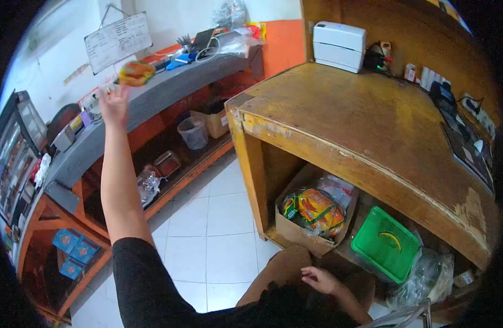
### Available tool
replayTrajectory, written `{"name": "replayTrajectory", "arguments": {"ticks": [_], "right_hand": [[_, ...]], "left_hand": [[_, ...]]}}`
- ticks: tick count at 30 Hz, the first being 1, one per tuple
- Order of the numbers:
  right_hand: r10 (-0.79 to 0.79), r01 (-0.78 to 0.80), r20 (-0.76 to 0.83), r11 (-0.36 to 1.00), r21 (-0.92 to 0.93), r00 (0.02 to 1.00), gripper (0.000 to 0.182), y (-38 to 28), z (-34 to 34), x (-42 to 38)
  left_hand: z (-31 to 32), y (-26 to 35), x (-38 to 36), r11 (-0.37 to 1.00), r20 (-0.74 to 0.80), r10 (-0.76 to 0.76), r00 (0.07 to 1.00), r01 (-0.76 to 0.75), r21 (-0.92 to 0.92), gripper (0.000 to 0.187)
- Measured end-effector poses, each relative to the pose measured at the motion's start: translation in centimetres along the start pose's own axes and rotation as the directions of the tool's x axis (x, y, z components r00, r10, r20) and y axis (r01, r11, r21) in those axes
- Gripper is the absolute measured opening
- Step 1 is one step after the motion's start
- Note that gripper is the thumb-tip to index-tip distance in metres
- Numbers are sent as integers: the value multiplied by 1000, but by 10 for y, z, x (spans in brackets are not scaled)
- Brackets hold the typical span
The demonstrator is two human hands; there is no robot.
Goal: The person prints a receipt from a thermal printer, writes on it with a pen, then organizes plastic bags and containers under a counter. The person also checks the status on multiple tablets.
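Observation:
My left hand (115, 104) is raised on a stretched arm at the upper left, its fingers spread and nothing visible between them. Just above the fingertips is a blurred orange, yellow and green packet (135, 73); whether it rests on anything cannot be made out. My right hand (319, 280) is low above my lap, empty, with its fingers loosely apart. In front of it, under the wooden table, a cardboard box (303, 239) holds similar bright packets (318, 210). Beside that box is a green lid (385, 244) with a yellow curved mark.
A grey counter (169, 82) along the wall carries cables and plastic bags. On the wooden table (317, 104) stands a white printer (339, 46). Below the counter are a clear bucket (193, 133) and blue boxes (76, 249). Clear plastic bags (423, 279) lie at the lower right.

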State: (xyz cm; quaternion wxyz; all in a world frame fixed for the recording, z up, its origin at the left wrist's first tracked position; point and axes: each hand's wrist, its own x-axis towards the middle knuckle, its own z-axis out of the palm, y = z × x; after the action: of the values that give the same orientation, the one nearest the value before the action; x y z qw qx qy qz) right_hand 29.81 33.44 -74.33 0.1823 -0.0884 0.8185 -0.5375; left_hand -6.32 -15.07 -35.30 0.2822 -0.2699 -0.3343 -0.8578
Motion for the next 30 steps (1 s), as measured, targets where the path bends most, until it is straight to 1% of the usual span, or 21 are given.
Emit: {"name": "replayTrajectory", "arguments": {"ticks": [1,2,3,4,6,8,10,11,14,15,17,19,20,21,22,23,25,26,28,29,30], "right_hand": [[-1,3,20,994,-112,1000,36,1,-2,1],[-90,92,19,982,-164,996,38,8,2,1],[-79,80,13,983,-167,997,38,9,3,0],[-86,86,6,992,-92,996,37,8,5,-2],[-70,70,-15,998,-2,997,37,7,3,-3],[-107,93,-130,990,-109,986,34,4,-13,0],[-72,68,-305,997,-24,950,30,-8,-29,12],[-251,169,-398,959,-229,883,30,-24,-45,20],[-471,232,-471,847,-478,746,31,-22,-70,59],[-478,259,-449,846,-465,755,29,-23,-75,72],[-467,269,-425,853,-447,775,29,-26,-78,93],[-595,160,-303,599,-784,744,23,-27,-77,106],[-586,154,-301,600,-785,752,23,-18,-83,109],[-393,14,-281,602,-798,876,22,-3,-87,113],[-177,-121,-266,571,-812,948,22,10,-92,116],[-169,-125,-265,571,-811,949,22,23,-101,119],[44,-358,-428,625,-693,903,21,43,-124,116],[53,-362,-425,622,-694,904,21,49,-134,109],[-109,-348,-618,744,-570,778,26,52,-150,96],[-102,-354,-619,743,-568,779,26,51,-156,96],[-316,-328,-634,648,-688,706,28,41,-162,96]], "left_hand": [[17,-3,-5,1000,5,-7,1000,7,-16,50],[31,-9,-14,997,-96,-2,995,-6,-79,48],[42,-19,-29,991,-200,-7,980,-20,-135,46],[43,-35,-53,1000,-109,-12,994,11,-9,44],[23,-68,-100,978,35,-138,990,130,164,44],[21,-97,-178,944,28,-240,970,226,240,36],[10,-117,-261,885,158,-299,941,212,414,29],[-7,-130,-301,884,173,-332,927,242,399,25],[-12,-143,-418,757,11,-509,861,441,482,11],[-4,-149,-450,723,-52,-539,841,493,483,9],[-7,-163,-502,557,-58,-709,702,609,565,5],[-4,-176,-533,475,-37,-815,578,704,529,3],[-8,-185,-536,481,63,-811,582,602,637,5],[-10,-192,-537,486,161,-806,569,483,728,7],[-2,-195,-530,483,158,-811,564,491,725,7],[6,-200,-520,491,217,-762,610,325,809,11],[15,-219,-501,490,345,-651,676,28,871,18],[18,-232,-493,491,407,-587,700,-92,866,20],[39,-252,-473,373,388,-578,718,-191,908,23],[39,-268,-470,375,386,-583,715,-185,909,23],[32,-289,-471,284,426,-591,685,-317,905,29]]}}
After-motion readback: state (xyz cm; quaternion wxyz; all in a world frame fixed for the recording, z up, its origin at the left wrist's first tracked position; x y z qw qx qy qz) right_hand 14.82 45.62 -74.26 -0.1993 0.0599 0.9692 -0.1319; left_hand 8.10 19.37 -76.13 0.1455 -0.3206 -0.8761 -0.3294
